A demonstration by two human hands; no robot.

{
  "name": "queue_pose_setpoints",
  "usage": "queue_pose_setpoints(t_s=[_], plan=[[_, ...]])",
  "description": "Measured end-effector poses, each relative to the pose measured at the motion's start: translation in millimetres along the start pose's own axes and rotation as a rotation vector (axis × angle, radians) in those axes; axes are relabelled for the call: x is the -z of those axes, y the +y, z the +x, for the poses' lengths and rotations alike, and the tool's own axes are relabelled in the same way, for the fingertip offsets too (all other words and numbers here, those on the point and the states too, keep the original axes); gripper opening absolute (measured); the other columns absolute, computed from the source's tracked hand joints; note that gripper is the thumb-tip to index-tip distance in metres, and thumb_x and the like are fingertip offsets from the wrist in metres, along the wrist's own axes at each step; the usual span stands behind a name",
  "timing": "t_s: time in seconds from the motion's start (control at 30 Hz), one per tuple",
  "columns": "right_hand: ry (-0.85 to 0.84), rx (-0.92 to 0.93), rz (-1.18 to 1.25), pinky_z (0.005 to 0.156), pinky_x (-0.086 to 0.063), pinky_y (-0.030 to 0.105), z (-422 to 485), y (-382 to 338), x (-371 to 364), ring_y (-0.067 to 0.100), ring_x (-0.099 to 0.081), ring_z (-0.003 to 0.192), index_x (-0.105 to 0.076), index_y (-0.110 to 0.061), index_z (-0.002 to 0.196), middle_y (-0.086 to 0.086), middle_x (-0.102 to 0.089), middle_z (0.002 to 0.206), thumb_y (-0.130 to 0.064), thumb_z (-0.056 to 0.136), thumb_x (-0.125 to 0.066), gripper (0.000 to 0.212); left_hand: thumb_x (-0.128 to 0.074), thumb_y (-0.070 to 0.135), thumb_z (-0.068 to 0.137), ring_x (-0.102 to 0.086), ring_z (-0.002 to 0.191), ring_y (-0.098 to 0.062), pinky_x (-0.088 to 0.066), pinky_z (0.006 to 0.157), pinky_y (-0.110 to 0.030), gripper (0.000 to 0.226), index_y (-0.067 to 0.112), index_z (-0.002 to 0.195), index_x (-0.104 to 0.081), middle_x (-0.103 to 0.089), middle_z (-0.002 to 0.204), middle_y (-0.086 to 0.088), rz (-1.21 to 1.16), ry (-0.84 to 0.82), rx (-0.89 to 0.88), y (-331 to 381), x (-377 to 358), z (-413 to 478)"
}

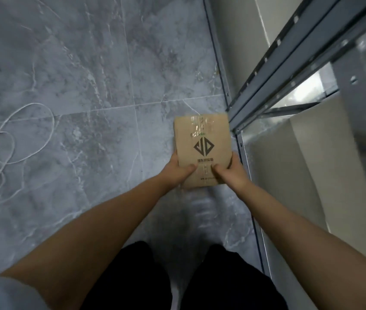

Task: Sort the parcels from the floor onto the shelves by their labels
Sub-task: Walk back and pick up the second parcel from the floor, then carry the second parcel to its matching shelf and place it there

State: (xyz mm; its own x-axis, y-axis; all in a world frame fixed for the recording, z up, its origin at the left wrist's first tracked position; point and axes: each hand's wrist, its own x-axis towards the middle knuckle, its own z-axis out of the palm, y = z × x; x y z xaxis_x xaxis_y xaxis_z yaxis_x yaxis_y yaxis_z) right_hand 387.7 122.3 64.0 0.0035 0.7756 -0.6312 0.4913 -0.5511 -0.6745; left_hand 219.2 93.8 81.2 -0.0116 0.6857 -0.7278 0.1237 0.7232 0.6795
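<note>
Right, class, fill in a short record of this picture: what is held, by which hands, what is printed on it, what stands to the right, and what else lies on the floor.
held: parcel, brown cardboard
hands: left hand and right hand, one on each side of its near end, thumbs on top
print: dark diamond logo, clear tape across the far end; small text too blurred to read
right side: grey metal shelf
floor: grey marbled tiles, white cord looped at left
parcel position: off the floor, beside the shelf frame

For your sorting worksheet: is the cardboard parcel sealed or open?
Sealed: clear tape runs over the closed top of the parcel, held in both hands, left and right.
</note>
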Motion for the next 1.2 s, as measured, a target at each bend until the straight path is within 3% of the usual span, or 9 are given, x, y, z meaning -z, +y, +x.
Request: queue_pose_setpoints(t_s=[0.2, 0.37, 0.47, 0.57, 0.73, 0.83, 0.93, 1.03, 1.2], plan=[[-0.046, 0.120, 0.044, 0.062, -0.044, 0.005, -101.8, -147.4, 30.6, 0.007, -0.055, 0.088, -0.043, -0.010, 0.127, -0.004, -0.056, 0.102, -0.008, 0.084, -0.062, 0.047, -0.057, 0.019, 0.091, -0.047, 0.116, -0.015, -0.040, 0.090, -0.023, 0.068, 0.019, 0.147, -0.019, -0.047, 0.133, -0.002, 0.072, 0.025, -0.102, 103.7, 70.6, -124.4], [-0.079, 0.170, 0.050, 0.087, -0.050, 0.027, -190.2, -260.5, 57.7, 0.019, -0.055, 0.108, -0.040, -0.007, 0.133, 0.008, -0.056, 0.124, -0.007, 0.085, -0.061, 0.052, -0.051, 0.019, 0.093, -0.049, 0.107, -0.007, -0.042, 0.080, -0.013, 0.062, 0.030, 0.147, -0.022, -0.049, 0.126, 0.008, 0.020, 0.100, -0.166, 187.4, 116.7, -223.8], [-0.080, 0.231, 0.065, 0.077, -0.051, 0.015, -247.6, -331.8, 77.4, 0.018, -0.056, 0.107, -0.039, -0.010, 0.133, 0.006, -0.057, 0.122, -0.007, 0.085, -0.062, 0.053, -0.050, 0.021, 0.094, -0.052, 0.089, 0.005, -0.044, 0.057, 0.002, 0.058, 0.034, 0.145, -0.024, -0.050, 0.119, 0.012, -0.030, 0.172, -0.216, 243.5, 142.3, -287.5], [-0.080, 0.285, 0.070, 0.091, -0.051, 0.033, -294.4, -401.3, 97.6, 0.023, -0.056, 0.113, -0.036, -0.008, 0.133, 0.010, -0.056, 0.125, -0.008, 0.086, -0.062, 0.054, -0.046, 0.026, 0.096, -0.053, 0.107, -0.003, -0.044, 0.074, -0.004, 0.056, 0.034, 0.146, -0.022, -0.049, 0.131, 0.009, -0.036, 0.162, -0.276, 298.2, 166.1, -345.6], [-0.044, 0.441, 0.087, 0.080, -0.045, 0.021, -354.3, -505.2, 130.1, 0.013, -0.053, 0.101, -0.040, -0.008, 0.130, 0.001, -0.054, 0.113, -0.013, 0.086, -0.063, 0.051, -0.034, 0.040, 0.099, -0.027, 0.138, -0.011, -0.023, 0.106, -0.022, 0.053, 0.035, 0.148, -0.015, -0.027, 0.152, 0.011, 0.025, 0.217, -0.422, 386.9, 204.1, -427.2], [-0.011, 0.538, 0.096, 0.069, -0.043, 0.010, -382.8, -553.7, 148.1, 0.010, -0.052, 0.094, -0.042, -0.011, 0.126, -0.002, -0.054, 0.106, -0.012, 0.085, -0.063, 0.046, -0.025, 0.038, 0.101, -0.019, 0.143, -0.014, -0.014, 0.109, -0.024, 0.048, 0.033, 0.148, -0.016, -0.022, 0.157, 0.005, 0.101, 0.298, -0.545, 431.8, 220.1, -466.6], [0.031, 0.621, 0.122, 0.071, -0.042, 0.015, -407.4, -595.5, 162.5, 0.012, -0.053, 0.097, -0.042, -0.010, 0.129, -0.001, -0.054, 0.109, -0.013, 0.083, -0.064, 0.050, -0.022, 0.032, 0.103, -0.013, 0.145, -0.018, -0.009, 0.119, -0.035, 0.047, 0.026, 0.149, -0.017, -0.020, 0.158, 0.000, 0.182, 0.391, -0.674, 470.4, 228.9, -502.7], [0.064, 0.688, 0.163, 0.072, -0.042, 0.015, -430.1, -631.4, 173.8, 0.013, -0.053, 0.097, -0.042, -0.010, 0.129, -0.001, -0.055, 0.110, -0.012, 0.082, -0.065, 0.053, -0.031, 0.018, 0.102, -0.021, 0.143, -0.019, -0.014, 0.115, -0.026, 0.047, 0.018, 0.148, -0.022, -0.026, 0.155, -0.008, 0.126, 0.483, -0.791, 501.5, 235.1, -531.1], [0.076, 0.768, 0.232, 0.077, -0.047, 0.023, -457.6, -668.9, 195.5, 0.016, -0.058, 0.099, -0.043, -0.008, 0.128, 0.004, -0.060, 0.116, -0.013, 0.081, -0.067, 0.053, -0.046, 0.022, 0.097, -0.023, 0.142, -0.024, -0.021, 0.117, -0.044, 0.054, 0.020, 0.146, -0.026, -0.022, 0.153, -0.010, 0.080, 0.575, -0.949, 535.1, 245.6, -560.3]])
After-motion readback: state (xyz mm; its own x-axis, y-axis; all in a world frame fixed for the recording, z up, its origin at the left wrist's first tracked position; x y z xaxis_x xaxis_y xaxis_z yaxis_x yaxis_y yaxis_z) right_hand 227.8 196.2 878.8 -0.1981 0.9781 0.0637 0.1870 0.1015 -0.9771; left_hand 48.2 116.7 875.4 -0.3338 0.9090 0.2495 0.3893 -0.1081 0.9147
